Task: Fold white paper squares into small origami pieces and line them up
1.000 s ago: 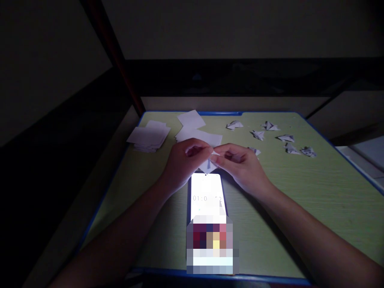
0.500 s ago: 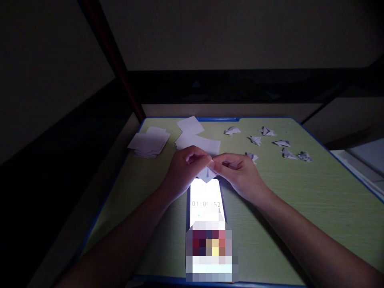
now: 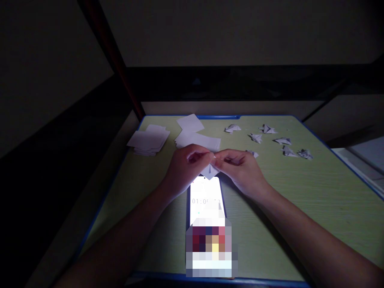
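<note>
Between my two hands is a small piece of folded white paper, its pointed lower end hanging down toward me. My left hand pinches its upper edge with thumb and forefinger. From the other side my right hand pinches it too, and the two thumbs meet at the top. The fingers hide most of the upper part. Just below the paper a lit phone lies on the table, showing a running timer; its lower part is pixelated.
Square white sheets lie behind my hands, and a paper stack sits to the left. Several folded paper pieces are scattered at the back right. The green table has a blue rim. White boards stand beyond its right edge.
Both thumbs have shifted slightly along the top of the folded paper, which has moved a little to the right. The timer has advanced; both hands keep their pinch.
</note>
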A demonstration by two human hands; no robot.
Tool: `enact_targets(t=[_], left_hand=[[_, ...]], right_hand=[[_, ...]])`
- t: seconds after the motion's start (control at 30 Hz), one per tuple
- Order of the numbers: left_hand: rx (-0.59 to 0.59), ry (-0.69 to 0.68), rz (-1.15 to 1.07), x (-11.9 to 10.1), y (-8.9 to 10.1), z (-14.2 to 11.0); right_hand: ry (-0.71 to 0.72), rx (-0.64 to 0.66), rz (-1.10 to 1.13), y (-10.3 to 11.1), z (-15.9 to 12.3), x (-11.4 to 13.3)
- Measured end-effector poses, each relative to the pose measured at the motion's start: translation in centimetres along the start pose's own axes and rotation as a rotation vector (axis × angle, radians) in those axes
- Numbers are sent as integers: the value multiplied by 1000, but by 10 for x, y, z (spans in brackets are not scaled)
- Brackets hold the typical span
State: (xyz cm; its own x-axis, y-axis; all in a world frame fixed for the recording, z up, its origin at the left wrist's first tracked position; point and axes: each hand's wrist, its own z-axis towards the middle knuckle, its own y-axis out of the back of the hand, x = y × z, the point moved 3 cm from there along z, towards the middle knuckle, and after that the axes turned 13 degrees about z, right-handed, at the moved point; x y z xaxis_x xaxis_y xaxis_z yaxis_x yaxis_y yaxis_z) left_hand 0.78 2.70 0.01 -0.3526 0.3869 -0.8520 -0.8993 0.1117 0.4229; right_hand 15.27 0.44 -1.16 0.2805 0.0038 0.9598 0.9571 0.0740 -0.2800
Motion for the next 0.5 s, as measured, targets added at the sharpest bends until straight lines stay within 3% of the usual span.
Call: enact_targets(t=[0.5], left_hand=[[-75,86,-101,1,4,3]], right_hand=[[-22,64,-114,-2,0,-1]])
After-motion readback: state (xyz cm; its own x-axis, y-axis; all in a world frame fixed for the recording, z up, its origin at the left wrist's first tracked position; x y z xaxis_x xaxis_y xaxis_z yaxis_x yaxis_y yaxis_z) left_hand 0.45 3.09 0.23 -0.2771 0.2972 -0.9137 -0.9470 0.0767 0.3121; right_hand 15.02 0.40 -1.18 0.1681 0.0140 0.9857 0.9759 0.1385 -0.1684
